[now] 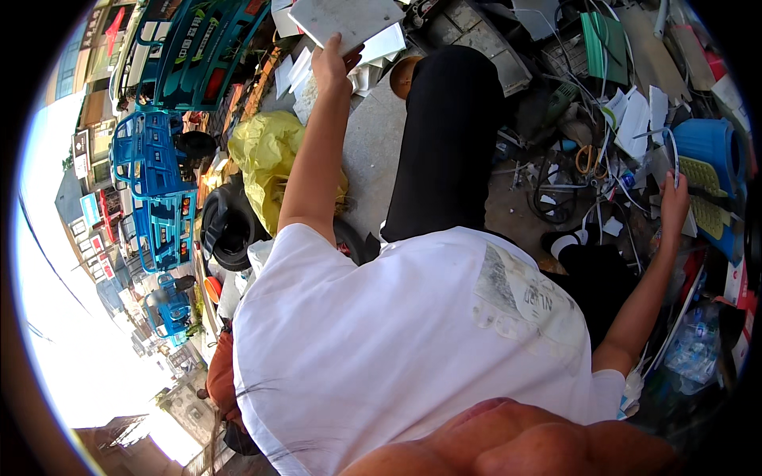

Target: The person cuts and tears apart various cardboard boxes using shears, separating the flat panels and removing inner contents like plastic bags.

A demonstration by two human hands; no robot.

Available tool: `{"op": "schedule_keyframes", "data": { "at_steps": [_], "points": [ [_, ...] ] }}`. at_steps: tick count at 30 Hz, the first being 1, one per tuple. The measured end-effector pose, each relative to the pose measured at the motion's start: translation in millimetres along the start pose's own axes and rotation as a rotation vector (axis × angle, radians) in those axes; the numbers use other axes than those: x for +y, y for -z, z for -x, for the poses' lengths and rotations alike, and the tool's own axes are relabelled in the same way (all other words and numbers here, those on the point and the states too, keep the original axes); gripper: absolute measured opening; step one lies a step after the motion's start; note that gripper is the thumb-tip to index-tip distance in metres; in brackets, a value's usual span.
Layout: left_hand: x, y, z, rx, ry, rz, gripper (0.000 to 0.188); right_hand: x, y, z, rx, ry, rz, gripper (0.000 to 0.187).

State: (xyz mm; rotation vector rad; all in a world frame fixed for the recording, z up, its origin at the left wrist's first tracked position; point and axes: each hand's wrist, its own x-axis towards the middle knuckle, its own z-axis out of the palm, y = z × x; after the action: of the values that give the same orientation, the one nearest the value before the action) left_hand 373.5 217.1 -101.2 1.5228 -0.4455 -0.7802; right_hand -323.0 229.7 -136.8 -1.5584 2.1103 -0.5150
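Observation:
At the top of the view my left hand grips the near edge of a flat white panel, with the thumb side against its rim. The panel is smudged and looks stiff. Far to the right, my right hand is closed on a thin white strip, which rises from the fingers and bends over to the left. Beside that hand stand a blue plastic bin and a yellow-green perforated piece.
White scraps, loose cables and orange-handled scissors litter the floor. A yellow plastic bag and a black tyre lie at left. Blue three-wheeled carts stand beyond. A bag of clear bottles sits at right.

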Motion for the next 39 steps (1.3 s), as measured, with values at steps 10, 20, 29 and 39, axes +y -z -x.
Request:
{"op": "schedule_keyframes", "data": {
  "at_steps": [10, 20, 29, 39],
  "points": [
    [-80.1, 183.4, -152.3, 0.295, 0.588, -0.434, 0.077, -30.4, 3.8, 3.6, 0.062, 0.013, -0.085, 0.036],
    [77.4, -198.9, 96.9, -0.884, -0.15, -0.278, 0.063, -31.7, 7.3, 27.8, 0.108, 0.031, 0.154, 0.051],
    [18.3, -329.2, 196.8, -1.299, -0.109, -0.449, 0.059, 10.2, 3.6, 9.6, -0.014, -0.091, -0.16, 0.041],
    [-10.0, -337.7, 183.8, -1.335, -0.016, -0.58, 0.044, 181.8, 25.0, -76.6, 0.029, -0.315, 0.703, 0.026]
  ]
}}
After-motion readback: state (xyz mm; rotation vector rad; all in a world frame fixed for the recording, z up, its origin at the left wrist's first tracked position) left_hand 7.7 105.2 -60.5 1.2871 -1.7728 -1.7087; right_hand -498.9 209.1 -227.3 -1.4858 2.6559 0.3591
